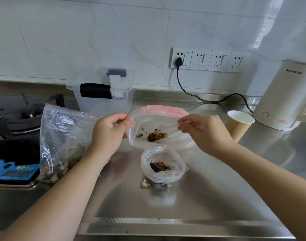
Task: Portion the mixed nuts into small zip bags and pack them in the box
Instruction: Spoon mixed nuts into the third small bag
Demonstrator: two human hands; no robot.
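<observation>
Your left hand [108,131] and right hand [199,132] pinch the big bag's [159,129] rim apart | small bag [163,168] sits open directly below on desk [209,188] | tip nuts [156,135] straight down.

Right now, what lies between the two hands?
In the head view, a nearly empty zip bag stretches between the left hand and the right hand; each pinches one side of its open mouth.

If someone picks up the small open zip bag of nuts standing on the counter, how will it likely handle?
The small clear zip bag with a red-lined mouth is thin crumpled film, so it probably flops and sags around its load. Its mouth gapes open, so tilting it may spill the mixed nuts. Standing on the ribbed steel counter, a push might topple it.
</observation>
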